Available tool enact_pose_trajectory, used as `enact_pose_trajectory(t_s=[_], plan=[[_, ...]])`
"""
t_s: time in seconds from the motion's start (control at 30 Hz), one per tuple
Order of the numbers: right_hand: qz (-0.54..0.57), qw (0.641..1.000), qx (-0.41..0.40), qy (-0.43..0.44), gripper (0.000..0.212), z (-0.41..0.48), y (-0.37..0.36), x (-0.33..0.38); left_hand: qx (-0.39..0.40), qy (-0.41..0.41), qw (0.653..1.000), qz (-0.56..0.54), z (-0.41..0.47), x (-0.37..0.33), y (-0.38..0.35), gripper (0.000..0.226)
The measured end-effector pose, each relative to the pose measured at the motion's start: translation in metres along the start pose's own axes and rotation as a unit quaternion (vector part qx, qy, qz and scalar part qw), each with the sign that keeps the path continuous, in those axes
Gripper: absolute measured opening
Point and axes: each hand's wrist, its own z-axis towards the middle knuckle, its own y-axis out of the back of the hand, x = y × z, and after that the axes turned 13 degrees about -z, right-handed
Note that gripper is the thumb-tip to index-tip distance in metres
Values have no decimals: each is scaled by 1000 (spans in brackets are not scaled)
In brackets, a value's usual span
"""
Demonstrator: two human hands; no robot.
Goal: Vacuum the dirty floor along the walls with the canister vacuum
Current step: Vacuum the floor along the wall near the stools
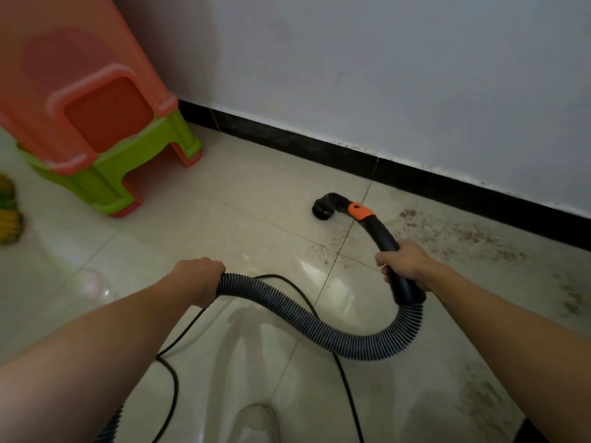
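Gripping the curved black plastic wand [382, 233], the right hand [404, 266] has its fingers wrapped round the smooth tube just above where it joins the ribbed grey hose [319, 327]. The left hand [198, 278] is curled round another stretch of the hose, which sags in a loop between the two hands. An orange collar [359, 212] links the wand to a short black elbow ending in a round nozzle [322, 210]. The nozzle rests mouth-down on the glossy beige floor tiles [249, 199], near the black baseboard [319, 145] and just left of a grout line [339, 251]. Brown gritty dirt [463, 238] speckles the tiles to the nozzle's right, along the foot of the pale matte wall [383, 75]. A thin black cord [174, 378] snakes over the floor below the hose. Stacked orange and green plastic stools [96, 116] stand at left.
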Motion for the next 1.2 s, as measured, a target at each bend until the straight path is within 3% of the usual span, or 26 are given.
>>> enact_pose_trajectory(t_s=[0.2, 0.37, 0.53, 0.67, 0.77, 1.2], plan=[[-23, 1000, -7, 5, 24, -6, -13, -14, 26, -2, 1000, 9, -11, -1, -2, 31], [-27, 993, -98, -52, 25, -14, 24, -37, 29, -37, 999, 4, -2, -29, 6, 37], [-38, 998, -38, -42, 18, -40, 32, -59, 40, -65, 996, 38, 14, -56, 21, 40], [-12, 997, -67, -47, 12, -54, 19, -76, 49, -58, 995, 59, 15, -58, 30, 42], [1, 999, -24, -36, 15, -63, 11, -81, 61, -56, 995, 53, 13, -58, 34, 43], [-100, 994, 45, 5, 15, -95, 29, -107, 178, -67, 979, 73, -2, -96, 8, 47]])
